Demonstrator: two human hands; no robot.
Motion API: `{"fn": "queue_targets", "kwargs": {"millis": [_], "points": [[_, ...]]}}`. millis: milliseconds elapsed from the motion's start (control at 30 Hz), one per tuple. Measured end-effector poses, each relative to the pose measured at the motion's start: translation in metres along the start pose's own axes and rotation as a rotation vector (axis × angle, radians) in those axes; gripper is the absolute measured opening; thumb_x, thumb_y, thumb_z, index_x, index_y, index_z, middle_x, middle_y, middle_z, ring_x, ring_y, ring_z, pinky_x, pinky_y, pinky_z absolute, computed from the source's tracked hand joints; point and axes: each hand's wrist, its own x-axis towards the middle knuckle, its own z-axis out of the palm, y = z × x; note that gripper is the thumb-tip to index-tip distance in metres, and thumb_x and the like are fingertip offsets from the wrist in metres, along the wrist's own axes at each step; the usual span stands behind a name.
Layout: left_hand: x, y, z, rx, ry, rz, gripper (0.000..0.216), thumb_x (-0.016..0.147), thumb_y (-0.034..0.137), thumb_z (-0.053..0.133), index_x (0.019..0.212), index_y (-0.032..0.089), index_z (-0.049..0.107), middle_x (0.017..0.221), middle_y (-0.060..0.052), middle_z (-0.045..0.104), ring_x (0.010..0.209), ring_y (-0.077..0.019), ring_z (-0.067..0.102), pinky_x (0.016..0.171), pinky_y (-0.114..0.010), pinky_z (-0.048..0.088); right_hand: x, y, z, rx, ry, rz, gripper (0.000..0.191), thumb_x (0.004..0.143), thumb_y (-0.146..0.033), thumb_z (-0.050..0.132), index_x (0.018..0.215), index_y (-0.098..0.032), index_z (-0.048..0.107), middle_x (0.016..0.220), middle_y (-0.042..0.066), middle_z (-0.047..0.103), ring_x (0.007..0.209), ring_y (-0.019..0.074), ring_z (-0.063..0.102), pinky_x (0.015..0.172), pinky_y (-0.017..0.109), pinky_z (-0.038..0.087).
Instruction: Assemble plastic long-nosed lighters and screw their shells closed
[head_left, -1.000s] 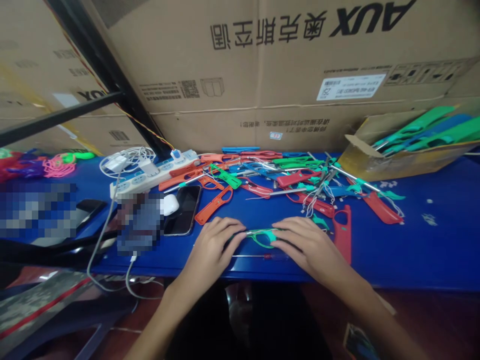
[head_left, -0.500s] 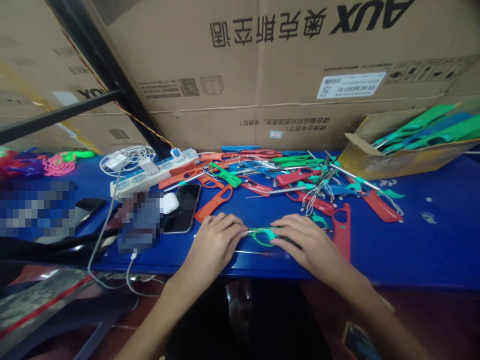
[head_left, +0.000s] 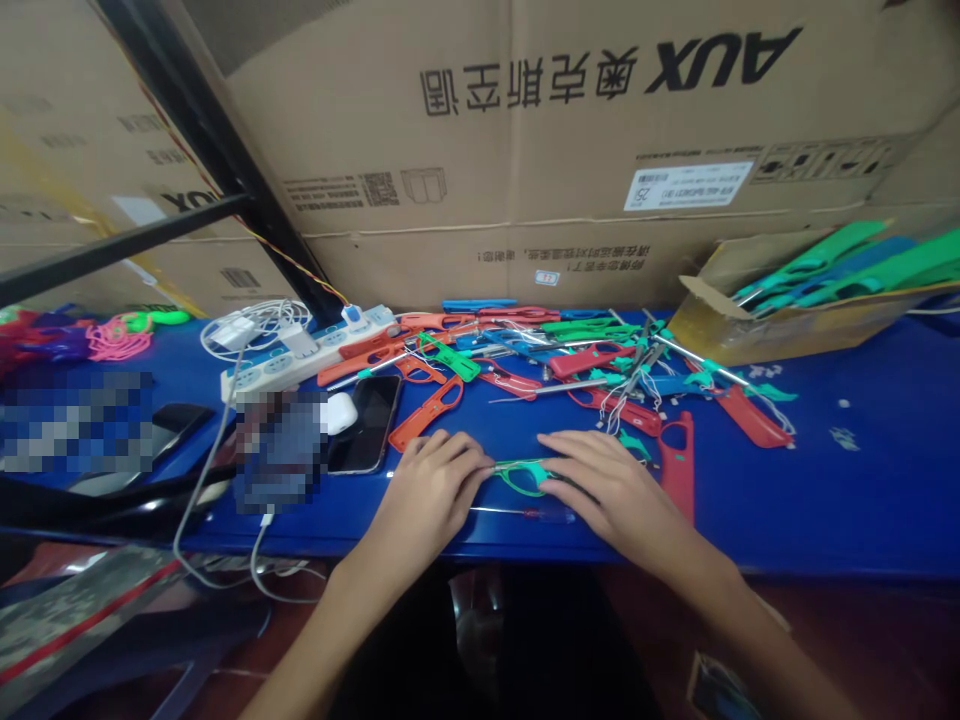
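Observation:
My left hand [head_left: 431,490] and my right hand [head_left: 604,485] rest on the blue table [head_left: 825,490] near its front edge, both with fingers curled onto a green plastic handle piece [head_left: 525,473] that has a thin metal rod at its left end. The left fingers pinch the rod end; the right fingers press on the handle's right part. A thin screwdriver-like rod [head_left: 517,513] lies on the table just in front of the piece. Right of my right hand lies a red handle [head_left: 679,465].
A heap of red, orange, green and blue handles with rods and strings [head_left: 570,360] covers the middle. A cardboard box of green and blue parts [head_left: 810,285] stands at the right. A phone [head_left: 367,420], white earbud case [head_left: 341,410], power strip [head_left: 300,355] and cables lie left. Large cartons form the back wall.
Both hands stay on the green piece; they and the piece sit slightly higher in view as the camera shifted a little. No grip has changed.

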Motion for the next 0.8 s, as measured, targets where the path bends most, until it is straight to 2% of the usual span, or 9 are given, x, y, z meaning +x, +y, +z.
{"fn": "queue_targets", "kwargs": {"millis": [133,233,333,433,500,600,700,800], "points": [[-0.003,0.000,0.003,0.015,0.034,0.010,0.016,0.102,0.022,0.053,0.102,0.022,0.069,0.104,-0.002,0.071,0.095,-0.0214,0.061,0.085,-0.039,0.040,0.000,-0.004,-0.007,-0.099,-0.016,-0.077,0.026,0.103,-0.032,0.054,0.112,-0.021,0.076,0.135,0.008,0.068,0.127,0.0276,0.062,0.106,0.051,0.051],[-0.005,-0.001,0.007,0.000,0.087,0.030,0.016,0.102,0.020,0.053,0.102,0.023,0.069,0.104,-0.003,0.070,0.094,-0.0211,0.060,0.086,-0.039,0.039,0.010,0.002,-0.023,-0.092,-0.039,-0.075,0.027,0.102,-0.034,0.055,0.113,-0.021,0.076,0.134,0.008,0.069,0.126,0.0281,0.063,0.106,0.052,0.051],[-0.006,-0.003,0.010,-0.030,0.115,0.033,0.016,0.102,0.020,0.053,0.102,0.023,0.069,0.102,-0.002,0.070,0.092,-0.0205,0.059,0.086,-0.038,0.039,0.038,0.029,-0.043,-0.048,-0.003,-0.038,0.026,0.102,-0.033,0.055,0.116,-0.023,0.075,0.128,0.007,0.072,0.122,0.0261,0.065,0.105,0.050,0.051],[-0.006,-0.003,0.010,-0.053,0.112,0.027,0.015,0.102,0.022,0.053,0.102,0.023,0.068,0.102,-0.002,0.069,0.092,-0.0205,0.058,0.086,-0.039,0.039,0.078,0.076,-0.052,-0.068,0.040,0.090,0.029,0.103,-0.029,0.050,0.118,-0.023,0.073,0.122,0.006,0.074,0.115,0.0249,0.067,0.100,0.047,0.053],[-0.007,-0.003,0.010,-0.055,0.115,0.025,0.015,0.102,0.023,0.053,0.102,0.022,0.068,0.102,-0.003,0.069,0.093,-0.0206,0.057,0.087,-0.039,0.040,0.103,0.108,-0.047,-0.124,0.016,0.174,0.029,0.101,-0.028,0.051,0.121,-0.021,0.071,0.118,0.008,0.075,0.105,0.0243,0.070,0.092,0.043,0.056],[-0.008,-0.003,0.011,-0.063,0.131,0.024,0.015,0.102,0.023,0.054,0.105,0.023,0.069,0.102,-0.003,0.069,0.094,-0.0210,0.057,0.089,-0.040,0.040,0.129,0.142,-0.030,-0.202,-0.036,0.165,0.024,0.095,-0.024,0.058,0.113,-0.018,0.074,0.117,0.011,0.074,0.106,0.0273,0.067,0.093,0.045,0.053],[-0.009,-0.004,0.014,-0.108,0.158,0.024,0.016,0.102,0.023,0.054,0.105,0.023,0.069,0.101,-0.003,0.069,0.095,-0.0210,0.057,0.089,-0.040,0.041,0.140,0.154,-0.016,-0.294,-0.110,0.129,0.014,0.091,-0.021,0.062,0.092,-0.018,0.076,0.105,0.011,0.074,0.098,0.0271,0.064,0.085,0.041,0.051],[-0.010,-0.005,0.016,-0.133,0.199,0.031,0.017,0.103,0.024,0.054,0.104,0.023,0.071,0.100,-0.004,0.070,0.095,-0.0205,0.058,0.088,-0.039,0.044,0.143,0.153,-0.012,-0.367,-0.160,0.090,0.014,0.088,-0.016,0.061,0.080,-0.018,0.073,0.091,0.011,0.072,0.087,0.0254,0.062,0.076,0.038,0.048]]}}
